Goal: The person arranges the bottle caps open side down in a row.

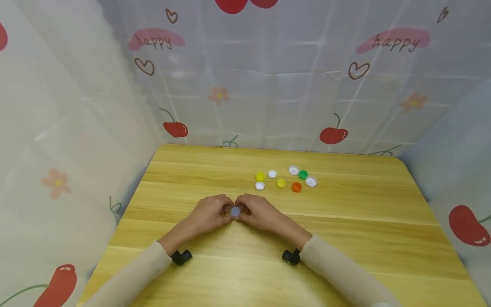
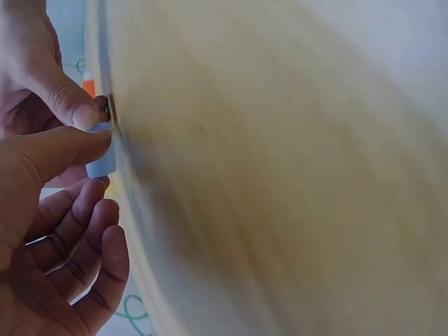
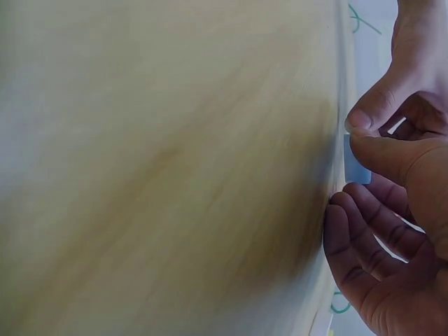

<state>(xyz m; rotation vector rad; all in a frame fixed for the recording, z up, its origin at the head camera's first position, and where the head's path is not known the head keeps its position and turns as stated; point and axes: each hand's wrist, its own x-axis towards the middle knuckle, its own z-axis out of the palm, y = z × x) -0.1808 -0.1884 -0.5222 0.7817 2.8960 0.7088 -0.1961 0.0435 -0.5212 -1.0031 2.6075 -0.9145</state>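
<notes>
Both hands meet near the middle of the table around a small round blue-grey cap (image 1: 235,211). My left hand (image 1: 209,213) grips its left side between thumb and curled fingers, and my right hand (image 1: 262,213) grips the right side in the same way. Seen from the left wrist, the cap's pale blue side (image 2: 102,161) shows under the two thumbs, which lie close together on it. The right wrist view also has the blue side (image 3: 357,164) partly covered by the thumbs, with the other fingers bent beneath.
Beyond the hands on the wooden table (image 1: 364,238) lie several loose caps: yellow (image 1: 260,176), white (image 1: 272,174), green (image 1: 303,174) and orange (image 1: 296,187) among them. A printed curtain (image 1: 268,106) encloses the back and sides.
</notes>
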